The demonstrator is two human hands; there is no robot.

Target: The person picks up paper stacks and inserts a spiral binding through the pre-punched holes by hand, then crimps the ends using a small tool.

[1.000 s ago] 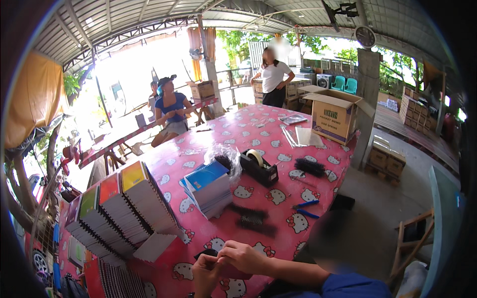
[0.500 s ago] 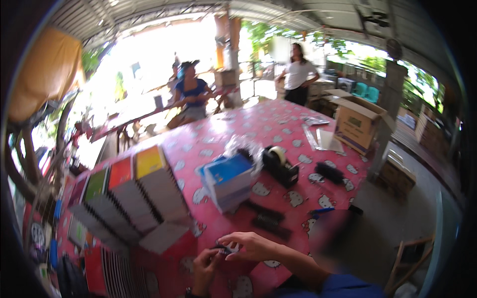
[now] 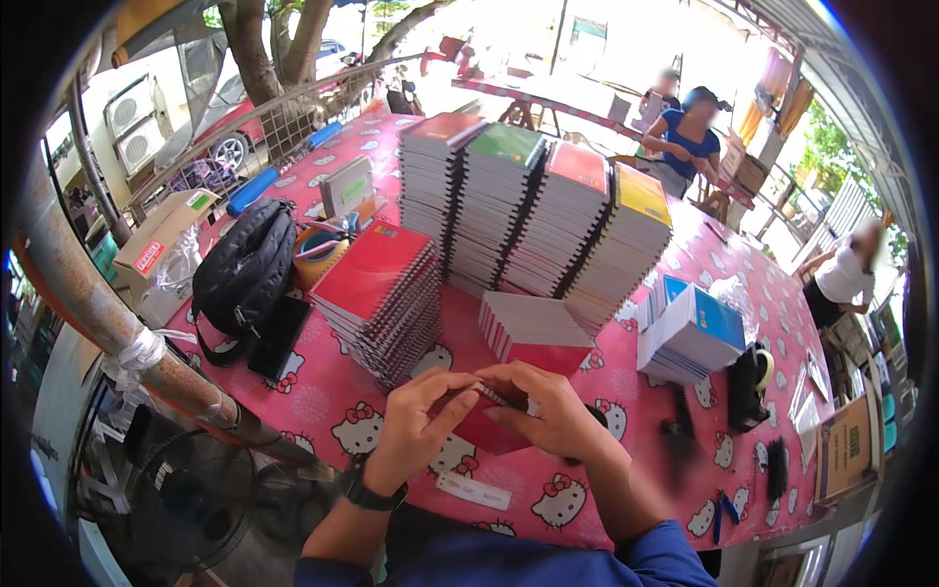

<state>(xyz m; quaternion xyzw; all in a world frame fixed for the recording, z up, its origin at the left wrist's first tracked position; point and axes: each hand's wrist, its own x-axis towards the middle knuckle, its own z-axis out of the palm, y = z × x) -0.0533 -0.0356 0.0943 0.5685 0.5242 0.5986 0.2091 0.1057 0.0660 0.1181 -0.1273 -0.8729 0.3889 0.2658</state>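
My left hand [image 3: 419, 423] and my right hand [image 3: 544, 403] are closed around a small red spiral notebook [image 3: 494, 428], tilted above the table's front part. Fingers and thumbs of both hands meet at its coil edge; part of the cover is hidden behind them. Just beyond stands a stack of red spiral notebooks [image 3: 374, 269]. To its right lies a low pile of pages with red covers [image 3: 538, 328], no coil visible on it. A white paper strip [image 3: 474, 491] rests on the pink patterned table [image 3: 367, 430] below my hands.
Tall notebook stacks with green [image 3: 507, 145] and yellow [image 3: 642, 196] covers stand behind. Blue-covered pads [image 3: 690, 333], a tape dispenser [image 3: 748, 391] and blue-handled pliers [image 3: 725, 516] lie right. A black backpack [image 3: 243, 269] and phone [image 3: 280, 338] sit left, near a rusty post [image 3: 147, 342]. People are farther off.
The view has swung left, so the stacks appear farther right. My right hand, earlier raised with fingers apart, now grips the red notebook together with my left.
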